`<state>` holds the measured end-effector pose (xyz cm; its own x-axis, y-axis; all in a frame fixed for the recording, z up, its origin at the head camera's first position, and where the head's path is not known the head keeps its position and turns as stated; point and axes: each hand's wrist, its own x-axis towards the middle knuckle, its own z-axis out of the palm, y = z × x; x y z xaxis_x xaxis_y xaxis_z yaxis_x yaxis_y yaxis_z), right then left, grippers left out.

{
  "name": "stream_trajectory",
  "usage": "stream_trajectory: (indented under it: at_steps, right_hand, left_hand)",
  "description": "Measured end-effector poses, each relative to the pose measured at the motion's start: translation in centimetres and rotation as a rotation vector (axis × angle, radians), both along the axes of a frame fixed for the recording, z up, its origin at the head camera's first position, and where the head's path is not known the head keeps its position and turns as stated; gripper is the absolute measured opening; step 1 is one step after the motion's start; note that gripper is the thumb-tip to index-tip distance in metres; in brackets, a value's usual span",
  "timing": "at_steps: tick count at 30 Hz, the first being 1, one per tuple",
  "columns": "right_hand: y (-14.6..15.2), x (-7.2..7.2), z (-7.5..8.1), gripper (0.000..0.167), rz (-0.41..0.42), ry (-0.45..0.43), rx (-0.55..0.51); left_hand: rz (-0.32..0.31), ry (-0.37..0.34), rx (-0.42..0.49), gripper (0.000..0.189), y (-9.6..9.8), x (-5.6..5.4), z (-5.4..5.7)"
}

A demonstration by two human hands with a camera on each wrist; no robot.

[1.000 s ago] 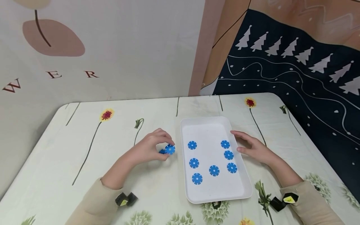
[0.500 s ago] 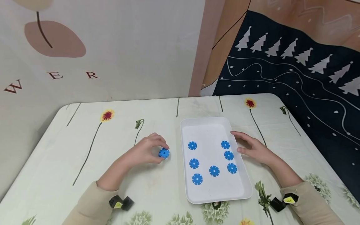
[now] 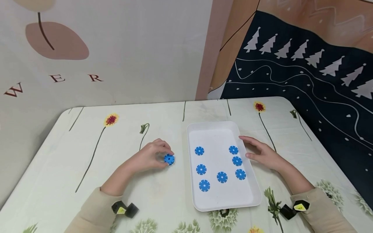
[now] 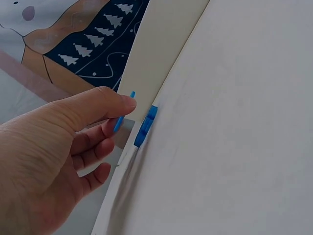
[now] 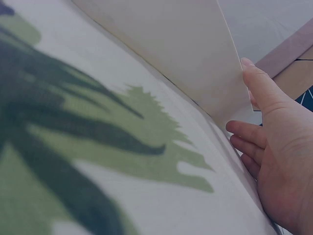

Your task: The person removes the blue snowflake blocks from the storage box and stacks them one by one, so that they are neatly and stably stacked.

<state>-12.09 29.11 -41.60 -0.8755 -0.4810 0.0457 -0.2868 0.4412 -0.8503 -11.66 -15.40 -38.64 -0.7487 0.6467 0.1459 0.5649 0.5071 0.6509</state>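
My left hand (image 3: 150, 156) pinches a thin blue notched disc (image 4: 119, 124) between thumb and fingers, left of the white tray (image 3: 214, 197). Just beside that disc, a short blue stack (image 4: 145, 126) of similar pieces sits on the table in the left wrist view; from the head it is largely covered by the held disc. On the tray's right side, my right hand (image 3: 264, 154) rests with relaxed fingers, its fingertips at the rim. Several blue notched discs lie flat in the tray, among them one disc (image 3: 222, 177) near the middle and another disc (image 3: 199, 150) at the left.
A flower-printed cloth (image 3: 157, 200) covers the table, which meets a pale wall (image 3: 140, 58) at the back. Dark fabric with white trees (image 3: 300, 71) hangs at the right. Black wrist devices sit on both sleeves.
My left hand has moved slightly left and down, bringing the disc over the small stack beside the tray. My right hand and the discs in the tray stay put.
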Motion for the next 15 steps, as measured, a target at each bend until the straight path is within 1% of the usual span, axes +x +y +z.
stream_trajectory:
  at_steps: [4, 8, 15]
  right_hand:
    - [-0.01, 0.01, 0.04, 0.059, -0.002, -0.004, 0.001]
    - [0.03, 0.02, 0.03, 0.059, -0.001, -0.003, -0.003]
    - [0.02, 0.03, 0.03, 0.058, 0.003, 0.007, -0.002]
  left_hand:
    - [0.01, -0.022, -0.019, 0.025, -0.02, 0.0, -0.04]
    - [0.008, -0.019, -0.026, 0.025, -0.09, -0.09, -0.22]
    - [-0.025, 0.003, -0.016, 0.025, -0.18, -0.27, -0.76]
